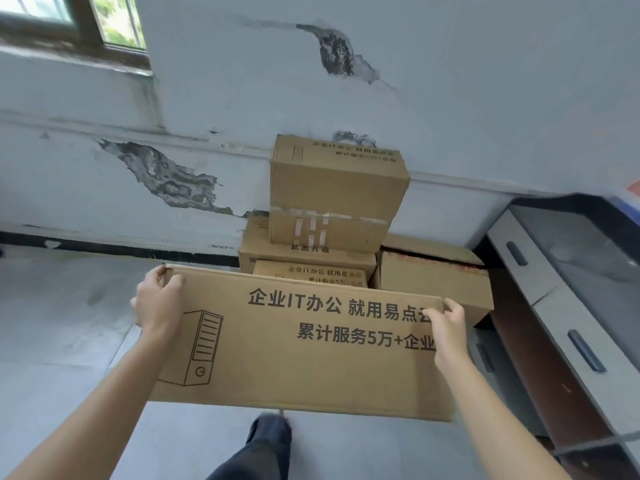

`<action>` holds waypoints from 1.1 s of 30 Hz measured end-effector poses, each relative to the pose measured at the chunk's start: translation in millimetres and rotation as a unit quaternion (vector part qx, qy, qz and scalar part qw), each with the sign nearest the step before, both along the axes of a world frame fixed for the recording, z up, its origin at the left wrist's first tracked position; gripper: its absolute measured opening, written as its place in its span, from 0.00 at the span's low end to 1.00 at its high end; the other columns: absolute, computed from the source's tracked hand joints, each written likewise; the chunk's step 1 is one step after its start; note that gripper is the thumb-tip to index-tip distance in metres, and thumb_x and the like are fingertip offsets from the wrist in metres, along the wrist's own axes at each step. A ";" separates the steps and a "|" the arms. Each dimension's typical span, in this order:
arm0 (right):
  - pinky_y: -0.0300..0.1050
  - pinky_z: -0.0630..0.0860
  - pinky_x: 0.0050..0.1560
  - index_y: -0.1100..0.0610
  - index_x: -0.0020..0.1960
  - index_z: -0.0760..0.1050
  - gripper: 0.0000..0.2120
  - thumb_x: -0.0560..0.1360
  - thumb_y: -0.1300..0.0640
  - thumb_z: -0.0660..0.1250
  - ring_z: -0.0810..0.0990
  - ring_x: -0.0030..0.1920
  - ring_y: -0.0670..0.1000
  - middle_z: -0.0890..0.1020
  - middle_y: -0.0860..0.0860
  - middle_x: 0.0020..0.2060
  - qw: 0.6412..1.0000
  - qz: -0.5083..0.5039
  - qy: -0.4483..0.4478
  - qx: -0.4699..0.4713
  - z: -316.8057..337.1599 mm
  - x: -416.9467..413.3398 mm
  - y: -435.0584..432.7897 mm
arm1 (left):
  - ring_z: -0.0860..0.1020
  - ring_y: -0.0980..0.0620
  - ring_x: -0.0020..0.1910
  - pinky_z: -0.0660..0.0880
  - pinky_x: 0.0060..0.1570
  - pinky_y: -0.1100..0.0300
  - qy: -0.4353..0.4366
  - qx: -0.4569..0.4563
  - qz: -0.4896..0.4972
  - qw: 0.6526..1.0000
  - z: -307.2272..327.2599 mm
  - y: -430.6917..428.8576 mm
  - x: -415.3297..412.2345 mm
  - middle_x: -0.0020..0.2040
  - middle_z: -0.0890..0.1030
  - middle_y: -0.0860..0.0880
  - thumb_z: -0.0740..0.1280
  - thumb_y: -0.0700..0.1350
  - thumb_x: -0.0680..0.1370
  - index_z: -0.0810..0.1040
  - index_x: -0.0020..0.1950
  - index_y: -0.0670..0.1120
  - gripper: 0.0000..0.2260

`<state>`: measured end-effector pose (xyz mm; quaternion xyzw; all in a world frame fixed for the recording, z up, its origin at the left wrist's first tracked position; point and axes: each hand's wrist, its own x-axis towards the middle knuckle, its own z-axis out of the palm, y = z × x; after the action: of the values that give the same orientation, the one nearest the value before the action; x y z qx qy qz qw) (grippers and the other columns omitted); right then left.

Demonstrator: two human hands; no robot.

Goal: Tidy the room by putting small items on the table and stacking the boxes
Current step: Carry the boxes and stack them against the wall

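Box point(304, 344): flat, printed face up. My left hand point(157, 303) and right hand point(448, 332) each grip a far corner, keeping it level, carrying toward the stack point(332, 202).

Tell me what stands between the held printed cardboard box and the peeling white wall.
Head view: a pile of brown cardboard boxes against that wall.

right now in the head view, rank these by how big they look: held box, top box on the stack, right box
1. held box: largest, but also nearest the camera.
2. top box.
3. right box: partly hidden behind the held box, so its rank against the top box is unsure.
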<state>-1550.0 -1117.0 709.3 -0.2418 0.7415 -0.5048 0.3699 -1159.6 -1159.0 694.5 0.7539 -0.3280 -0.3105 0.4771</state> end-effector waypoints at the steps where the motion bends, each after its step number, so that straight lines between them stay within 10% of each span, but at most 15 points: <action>1: 0.50 0.65 0.61 0.55 0.73 0.57 0.27 0.77 0.62 0.62 0.67 0.67 0.56 0.66 0.55 0.70 1.000 0.010 0.013 -0.002 0.2 -2.7 -23.8 | 0.68 0.42 0.66 0.64 0.66 0.45 0.012 -0.007 0.001 1.000 -2.7 -21.7 -1.3 0.64 0.74 0.44 0.56 0.52 0.66 0.71 0.68 0.47 0.31; 12: 0.48 0.68 0.54 0.56 0.72 0.59 0.27 0.76 0.64 0.63 0.70 0.57 0.54 0.67 0.56 0.68 0.998 0.010 0.062 0.023 4.7 -20.1 -190.1 | 0.62 0.41 0.68 0.58 0.67 0.48 0.038 0.006 -0.027 0.999 -7.3 -195.0 -27.6 0.67 0.72 0.44 0.54 0.52 0.64 0.69 0.71 0.46 0.35; 25: 0.52 0.66 0.66 0.56 0.74 0.57 0.33 0.74 0.66 0.66 0.65 0.69 0.57 0.64 0.57 0.72 0.993 0.049 0.082 0.072 -4.1 -67.9 -336.9 | 0.66 0.43 0.67 0.62 0.69 0.49 0.084 0.016 -0.007 0.996 -17.5 -324.4 -72.8 0.66 0.74 0.45 0.58 0.50 0.68 0.71 0.69 0.44 0.29; 29: 0.52 0.66 0.64 0.56 0.75 0.55 0.34 0.74 0.64 0.67 0.66 0.69 0.57 0.63 0.56 0.72 0.988 0.099 0.073 0.098 -13.2 -95.3 -387.8 | 0.71 0.44 0.65 0.66 0.60 0.57 0.132 0.051 -0.048 0.989 -31.6 -377.8 -82.1 0.67 0.73 0.41 0.63 0.36 0.76 0.70 0.69 0.39 0.20; 33: 0.52 0.64 0.67 0.55 0.75 0.55 0.36 0.73 0.65 0.68 0.65 0.69 0.57 0.62 0.56 0.73 0.973 0.157 0.097 0.142 -32.6 -118.6 -422.9 | 0.72 0.48 0.63 0.68 0.61 0.57 0.028 0.089 -0.135 0.986 -40.0 -404.7 -95.1 0.68 0.72 0.43 0.66 0.35 0.75 0.68 0.71 0.43 0.24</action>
<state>-1668.6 -1540.0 676.7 -0.3478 0.7907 -0.3047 0.4013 -1254.7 -1563.7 654.5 0.7332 -0.3840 -0.4215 0.3706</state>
